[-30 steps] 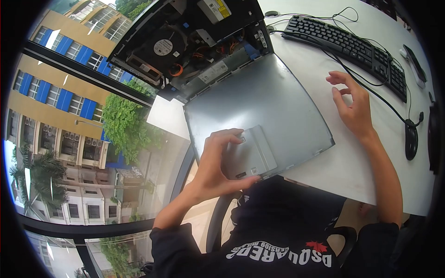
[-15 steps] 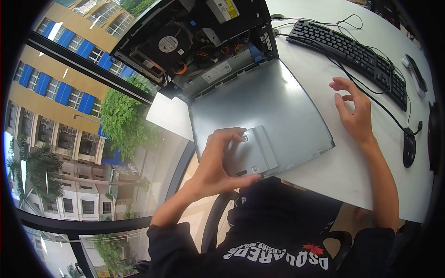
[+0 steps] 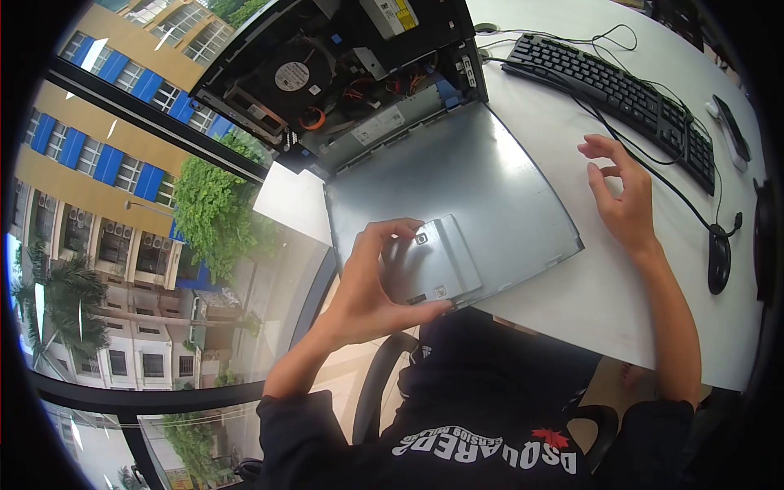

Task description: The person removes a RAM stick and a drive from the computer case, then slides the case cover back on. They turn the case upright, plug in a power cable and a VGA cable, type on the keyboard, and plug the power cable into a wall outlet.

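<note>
Over the last half second the left hand [image 3: 359, 282] has shifted slightly towards the window side, and the near edge of the metal side panel [image 3: 482, 175] has shifted along with it; the right hand [image 3: 625, 200] has hardly moved.

The left hand is spread in a wide C at the panel's near left corner. Its thumb lies along the near edge, and its index fingertip meets the raised latch section [image 3: 452, 257], so it has hold of the panel there; its other fingers are mostly hidden. The right hand is loosely curled with a gap between thumb and fingers, and has hold of nothing. It is over the white worktop [image 3: 555, 306], right of the panel and near the keyboard cable [image 3: 653, 167]; whether it touches the surface I cannot tell.

The panel is at the foot of the open desktop computer case [image 3: 478, 72], its far edge against the case's lower rim and its near left corner past the worktop's edge. Inside the case show a cooling fan [image 3: 292, 77] with a white label, an orange ring [image 3: 313, 119] and a drive [image 3: 390, 18] with a yellow label. A black keyboard [image 3: 612, 98] lies beyond the right hand, and a black mouse [image 3: 719, 261] sits further right.
</note>
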The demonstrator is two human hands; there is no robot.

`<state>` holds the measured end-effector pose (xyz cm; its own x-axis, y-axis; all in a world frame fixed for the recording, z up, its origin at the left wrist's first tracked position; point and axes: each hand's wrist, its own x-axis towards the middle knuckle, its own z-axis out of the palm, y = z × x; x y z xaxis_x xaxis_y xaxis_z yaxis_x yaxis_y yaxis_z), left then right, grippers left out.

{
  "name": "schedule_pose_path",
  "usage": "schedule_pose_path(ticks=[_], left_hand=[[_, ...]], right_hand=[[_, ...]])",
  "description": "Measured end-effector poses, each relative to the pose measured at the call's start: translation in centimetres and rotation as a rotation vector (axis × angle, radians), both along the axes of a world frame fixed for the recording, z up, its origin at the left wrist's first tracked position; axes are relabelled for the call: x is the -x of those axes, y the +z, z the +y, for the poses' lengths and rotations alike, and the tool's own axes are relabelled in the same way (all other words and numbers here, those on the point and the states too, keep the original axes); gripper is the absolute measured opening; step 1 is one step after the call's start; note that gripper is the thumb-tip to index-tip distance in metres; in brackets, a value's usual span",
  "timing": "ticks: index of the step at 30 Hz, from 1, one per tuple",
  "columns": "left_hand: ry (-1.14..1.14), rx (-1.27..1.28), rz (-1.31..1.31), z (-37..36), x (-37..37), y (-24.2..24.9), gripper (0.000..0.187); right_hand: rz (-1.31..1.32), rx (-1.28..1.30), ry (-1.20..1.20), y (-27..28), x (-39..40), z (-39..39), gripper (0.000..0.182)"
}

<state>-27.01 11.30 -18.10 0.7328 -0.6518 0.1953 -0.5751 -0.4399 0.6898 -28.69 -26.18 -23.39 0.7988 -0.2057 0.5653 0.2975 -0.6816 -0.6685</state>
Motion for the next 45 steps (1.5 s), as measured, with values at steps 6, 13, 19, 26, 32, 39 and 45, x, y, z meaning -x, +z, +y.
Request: schedule_pose_path(ticks=[6,13,19,26,32,39,45], left_hand=[[0.023,-0.071,-0.008,-0.3,-0.1,1.5,0.091],[0.028,-0.059,-0.018,-0.5,-0.6,3.0,0.092],[0.039,-0.049,-0.025,-0.3,-1.2,4.0,0.095],[0.034,-0.094,-0.008,-0.4,-1.6,4.9,0.092],[0.006,-0.173,0.003,-0.5,-0.9,5.9,0.080],[0.016,-0.298,-0.317,-0.9,0.2,6.9,0.081],[-0.066,-0.367,-0.378,-2.0,2.3,8.4,0.078]], right_hand=[[-0.006,0.003,0.015,0.0,0.0,0.0,0.034],[-0.003,0.007,0.138,0.5,0.5,0.5,0.042],[-0.160,0.229,0.341,0.6,1.2,1.6,0.074],[-0.202,0.149,0.351,0.7,1.5,2.1,0.076],[-0.209,0.134,0.303,0.2,1.6,2.3,0.082],[-0.195,0.107,0.275,0.1,1.5,2.4,0.087],[-0.205,0.111,0.271,0.0,1.5,2.3,0.093]])
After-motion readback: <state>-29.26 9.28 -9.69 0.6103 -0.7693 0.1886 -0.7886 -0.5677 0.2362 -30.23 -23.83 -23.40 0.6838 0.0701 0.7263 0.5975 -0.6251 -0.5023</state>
